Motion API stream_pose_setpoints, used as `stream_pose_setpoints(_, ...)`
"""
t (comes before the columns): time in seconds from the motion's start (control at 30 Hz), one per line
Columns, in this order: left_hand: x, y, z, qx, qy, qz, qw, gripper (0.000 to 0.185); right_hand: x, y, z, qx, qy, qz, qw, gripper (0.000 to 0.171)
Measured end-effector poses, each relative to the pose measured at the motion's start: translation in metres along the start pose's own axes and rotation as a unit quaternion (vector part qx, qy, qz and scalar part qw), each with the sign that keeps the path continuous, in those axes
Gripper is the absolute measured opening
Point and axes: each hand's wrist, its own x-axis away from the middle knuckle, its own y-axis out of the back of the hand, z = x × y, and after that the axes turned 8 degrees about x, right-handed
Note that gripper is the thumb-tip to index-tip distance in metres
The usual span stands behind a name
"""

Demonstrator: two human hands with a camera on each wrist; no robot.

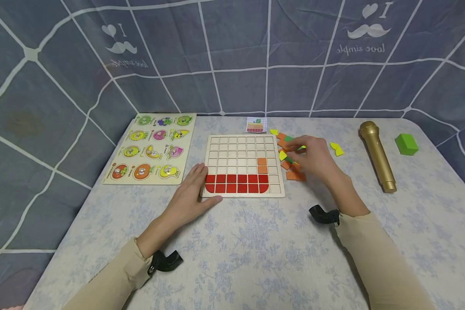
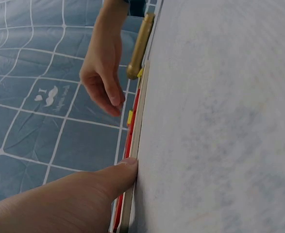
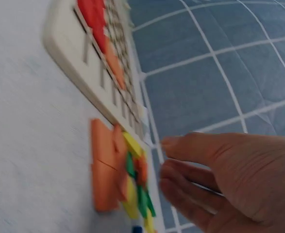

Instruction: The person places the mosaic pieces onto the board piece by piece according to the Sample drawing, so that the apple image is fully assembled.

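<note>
A wooden grid board lies in the middle of the table. Red tiles fill most of its two nearest rows, with two orange tiles above them toward the right. My left hand rests at the board's near left corner, fingers along the left edge. In the left wrist view its thumb presses the near edge. Over a loose pile of orange, green and yellow tiles hovers my right hand, fingers bent loosely. No tile shows between its fingertips in the right wrist view.
A small pattern card lies behind the board. To the left is a fruit puzzle board. On the right are loose yellow tiles, a gold microphone and a green block. A grid-patterned curtain hangs behind the table.
</note>
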Motion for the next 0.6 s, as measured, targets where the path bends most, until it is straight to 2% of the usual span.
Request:
stream_pose_setpoints(0.13, 0.0, 0.0, -0.001, -0.001, -0.001, 0.001, 1.0, 0.099, 0.002, 0.015, -0.009, 0.02, -0.009, 0.037, 0.999, 0.032)
stream_pose_setpoints(0.27, 0.0, 0.0, -0.001, -0.001, -0.001, 0.001, 1.0, 0.099, 0.002, 0.024, -0.016, 0.042, 0.004, 0.07, 0.997, 0.027)
stream_pose_setpoints(0.47, 0.0, 0.0, -0.001, -0.002, -0.002, 0.001, 1.0, 0.099, 0.0, 0.021, -0.018, 0.063, 0.01, 0.127, 0.99, 0.023)
stream_pose_setpoints(0.6, 0.0, 0.0, 0.0, -0.005, 0.0, 0.002, 1.0, 0.1, -0.001, 0.019, -0.016, 0.083, -0.002, 0.139, 0.987, 0.022)
